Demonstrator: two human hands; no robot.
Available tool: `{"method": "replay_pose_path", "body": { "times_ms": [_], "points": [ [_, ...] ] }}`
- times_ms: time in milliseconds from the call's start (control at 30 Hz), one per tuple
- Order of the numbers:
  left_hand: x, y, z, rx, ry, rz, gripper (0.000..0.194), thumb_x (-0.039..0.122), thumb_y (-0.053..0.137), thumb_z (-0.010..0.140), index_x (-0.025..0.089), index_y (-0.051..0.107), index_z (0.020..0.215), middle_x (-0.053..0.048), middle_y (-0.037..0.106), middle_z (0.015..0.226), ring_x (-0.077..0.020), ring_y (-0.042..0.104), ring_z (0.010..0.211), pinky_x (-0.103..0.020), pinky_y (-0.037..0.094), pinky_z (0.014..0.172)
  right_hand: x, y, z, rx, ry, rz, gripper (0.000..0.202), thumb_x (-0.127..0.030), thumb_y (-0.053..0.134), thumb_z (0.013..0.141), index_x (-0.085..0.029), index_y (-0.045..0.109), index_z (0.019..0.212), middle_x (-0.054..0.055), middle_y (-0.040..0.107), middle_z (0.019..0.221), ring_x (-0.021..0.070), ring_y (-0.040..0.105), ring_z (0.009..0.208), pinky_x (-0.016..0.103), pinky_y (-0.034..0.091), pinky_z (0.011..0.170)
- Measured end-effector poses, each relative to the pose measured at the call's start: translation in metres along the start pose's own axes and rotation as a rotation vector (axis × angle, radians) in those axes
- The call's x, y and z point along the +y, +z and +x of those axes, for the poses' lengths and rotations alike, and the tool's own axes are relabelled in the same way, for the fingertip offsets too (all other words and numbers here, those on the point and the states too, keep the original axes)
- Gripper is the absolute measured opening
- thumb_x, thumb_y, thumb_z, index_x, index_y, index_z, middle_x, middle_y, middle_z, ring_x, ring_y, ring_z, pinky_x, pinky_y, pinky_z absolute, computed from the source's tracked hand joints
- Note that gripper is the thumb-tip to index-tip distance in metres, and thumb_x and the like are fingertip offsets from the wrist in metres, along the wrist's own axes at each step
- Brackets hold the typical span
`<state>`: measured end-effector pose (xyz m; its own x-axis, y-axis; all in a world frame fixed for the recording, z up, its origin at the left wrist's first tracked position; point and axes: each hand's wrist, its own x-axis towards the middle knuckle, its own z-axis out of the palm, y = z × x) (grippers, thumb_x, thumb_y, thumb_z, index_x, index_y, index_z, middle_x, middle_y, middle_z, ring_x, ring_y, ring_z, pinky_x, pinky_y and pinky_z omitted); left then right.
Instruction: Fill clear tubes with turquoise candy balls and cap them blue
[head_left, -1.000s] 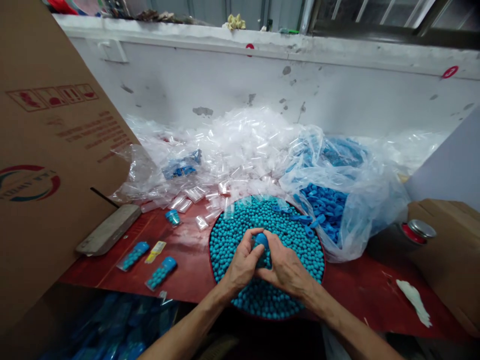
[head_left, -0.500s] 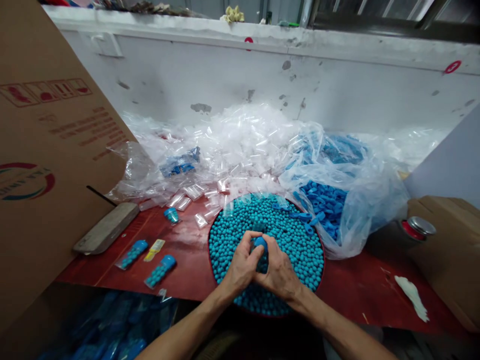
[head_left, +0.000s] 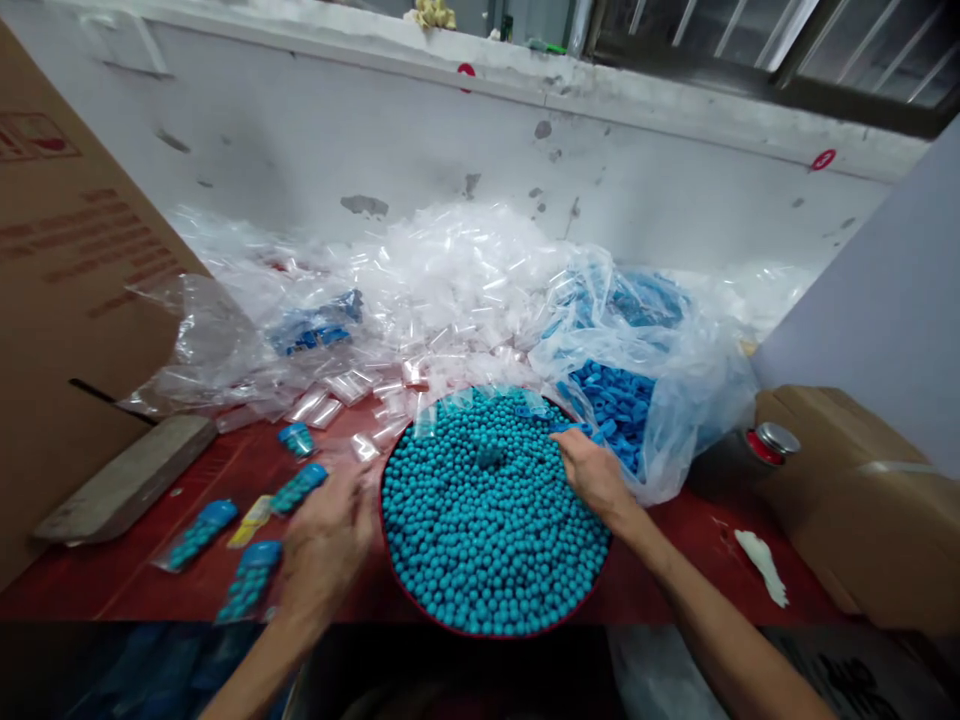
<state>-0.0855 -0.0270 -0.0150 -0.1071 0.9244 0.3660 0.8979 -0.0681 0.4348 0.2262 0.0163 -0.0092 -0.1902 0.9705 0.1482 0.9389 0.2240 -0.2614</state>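
My left hand (head_left: 330, 540), smeared by motion, hovers over the red tabletop with thumb and fingers apart. Beside its fingers lies a clear tube of turquoise beads with a blue cap (head_left: 298, 489), sharp and at rest. My right hand (head_left: 592, 475) is at the right rim of a round basin (head_left: 388, 545) filled with turquoise beads (head_left: 487, 540). Its fingers are curled together against loose blue caps (head_left: 602, 431); what they pinch is hidden. A small hollow (head_left: 491, 455) shows in the beads, and another blue cap (head_left: 534, 411) lies on them.
Several filled tubes (head_left: 199, 537) and a yellow tag (head_left: 251, 522) lie at left, near a grey block (head_left: 131, 480). Empty clear tubes (head_left: 465, 290) are heaped behind. A plastic bag (head_left: 675, 400) holds blue caps (head_left: 611, 405). Cardboard boxes (head_left: 75, 280) flank the table.
My hands have parted from over the beads. The left moved left, where one more capped tube now lies; the right moved to the caps at the basin's rim. The view has shifted right.
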Motion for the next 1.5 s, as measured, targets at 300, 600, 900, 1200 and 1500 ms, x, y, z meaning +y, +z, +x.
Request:
{"method": "replay_pose_path", "body": {
  "times_ms": [300, 600, 900, 1200, 1500],
  "points": [
    [0.084, 0.076, 0.023, -0.321, 0.022, -0.175, 0.032, 0.029, 0.046, 0.079, 0.018, 0.046, 0.109, -0.007, 0.056, 0.101, -0.0191, 0.055, 0.087, -0.028, 0.041, 0.076, 0.025, -0.006, 0.033, -0.183, 0.098, -0.437, 0.023, -0.025, 0.037, 0.085, -0.020, 0.056, 0.097, 0.009, 0.058, 0.093, 0.0209, 0.056, 0.085, 0.027, 0.040, 0.065],
    [0.097, 0.091, 0.018, -0.355, 0.004, -0.146, 0.026, 0.035, 0.045, 0.079, 0.024, 0.054, 0.101, -0.005, 0.051, 0.094, -0.0180, 0.054, 0.079, -0.027, 0.040, 0.069, -0.013, 0.015, 0.014, -0.385, -0.205, -0.379, 0.024, -0.031, 0.037, 0.085, -0.023, 0.054, 0.100, 0.007, 0.064, 0.085, 0.0203, 0.060, 0.078, 0.026, 0.037, 0.060],
    [0.090, 0.091, 0.019, -0.364, 0.117, -0.249, 0.023, 0.034, 0.049, 0.077, 0.024, 0.055, 0.096, -0.003, 0.053, 0.089, -0.0162, 0.053, 0.077, -0.026, 0.041, 0.068, -0.009, 0.023, 0.028, -0.356, -0.235, -0.449, 0.025, -0.019, 0.032, 0.085, -0.021, 0.056, 0.091, 0.007, 0.061, 0.084, 0.0180, 0.058, 0.075, 0.023, 0.033, 0.056],
    [0.077, 0.085, 0.024, -0.378, 0.174, -0.401, 0.023, 0.027, 0.048, 0.076, 0.020, 0.055, 0.096, -0.002, 0.057, 0.077, -0.0173, 0.051, 0.076, -0.028, 0.038, 0.072, 0.011, 0.003, 0.041, -0.292, -0.176, -0.052, 0.032, -0.021, 0.037, 0.084, -0.023, 0.051, 0.112, 0.004, 0.062, 0.096, 0.0166, 0.055, 0.088, 0.023, 0.037, 0.071],
    [0.079, 0.100, 0.026, -0.521, 0.023, -0.693, 0.023, 0.028, 0.054, 0.068, 0.016, 0.059, 0.087, 0.001, 0.055, 0.071, -0.0131, 0.049, 0.067, -0.023, 0.038, 0.064, 0.015, 0.011, 0.047, -0.312, -0.286, -0.328, 0.021, -0.020, 0.040, 0.084, -0.023, 0.059, 0.094, 0.004, 0.057, 0.096, 0.0184, 0.048, 0.090, 0.030, 0.032, 0.075]
  ]
}}
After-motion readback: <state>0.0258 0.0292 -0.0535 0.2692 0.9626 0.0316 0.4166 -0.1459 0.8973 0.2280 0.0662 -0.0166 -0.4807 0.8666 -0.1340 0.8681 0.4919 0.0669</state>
